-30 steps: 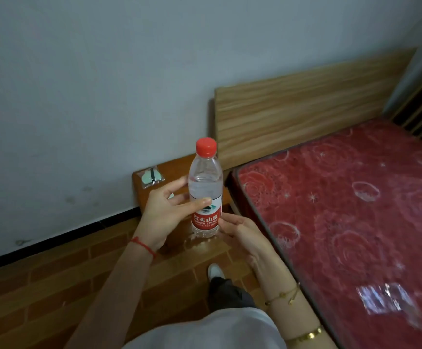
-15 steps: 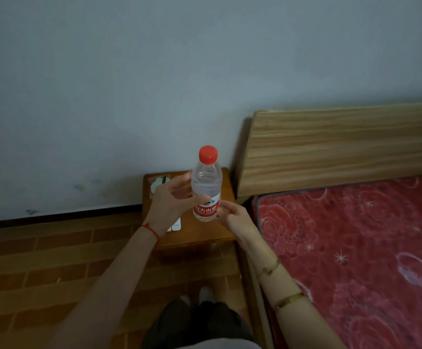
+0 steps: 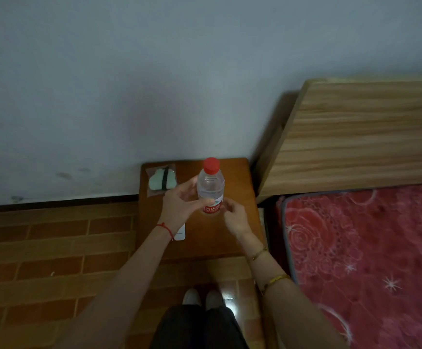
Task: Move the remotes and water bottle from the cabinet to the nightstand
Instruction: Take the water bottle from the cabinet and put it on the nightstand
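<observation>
A clear water bottle (image 3: pixel 210 188) with a red cap and red label stands upright over the middle of the brown nightstand (image 3: pixel 235 233). My left hand (image 3: pixel 181 206) wraps its left side, thumb across the label. My right hand (image 3: pixel 235 217) sits at the bottle's lower right, fingertips touching near its base. A white remote (image 3: pixel 180 234) lies on the nightstand, mostly hidden under my left wrist. Whether the bottle's base rests on the top I cannot tell.
A clear packet holding a pale green item (image 3: pixel 161 181) lies at the nightstand's back left corner. The wooden headboard (image 3: pixel 361 137) and red patterned mattress (image 3: pixel 366 260) are to the right. The wall (image 3: pixel 154 84) is behind, brick-pattern floor (image 3: pixel 54 260) on the left.
The view has swung so I face the nightstand squarely from closer. The bottle, held in both hands, has come lower over the nightstand's middle.
</observation>
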A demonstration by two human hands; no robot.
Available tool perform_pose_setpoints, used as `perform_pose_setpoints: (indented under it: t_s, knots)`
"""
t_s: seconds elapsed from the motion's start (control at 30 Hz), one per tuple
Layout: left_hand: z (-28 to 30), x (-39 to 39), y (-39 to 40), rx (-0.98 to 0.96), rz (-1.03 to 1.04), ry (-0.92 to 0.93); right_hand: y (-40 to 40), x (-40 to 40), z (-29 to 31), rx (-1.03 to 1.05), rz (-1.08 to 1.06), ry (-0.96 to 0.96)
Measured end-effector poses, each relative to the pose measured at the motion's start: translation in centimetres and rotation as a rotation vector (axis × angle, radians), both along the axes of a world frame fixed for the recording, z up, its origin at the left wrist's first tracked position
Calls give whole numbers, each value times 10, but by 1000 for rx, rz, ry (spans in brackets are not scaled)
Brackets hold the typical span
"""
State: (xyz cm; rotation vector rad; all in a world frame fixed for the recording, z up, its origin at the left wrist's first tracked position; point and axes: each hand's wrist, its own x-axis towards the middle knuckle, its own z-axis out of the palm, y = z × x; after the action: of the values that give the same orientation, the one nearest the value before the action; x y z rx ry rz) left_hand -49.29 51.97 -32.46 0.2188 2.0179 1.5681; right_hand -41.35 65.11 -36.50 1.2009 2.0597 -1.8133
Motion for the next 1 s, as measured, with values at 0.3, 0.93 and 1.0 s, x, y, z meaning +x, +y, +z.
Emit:
perform_pose_setpoints:
  t_s: [0.3, 0.93, 1.0]
  knots:
    - [-116, -10, 5, 27, 51, -54, 4, -13, -119, 57, 84, -8]
    - [-160, 5, -2, -37, 18, -80, -2, -4, -164, 36, 122, -18]
    - [-154, 6, -2, -65, -11, -68, -1, -2, -161, 42, 133, -45]
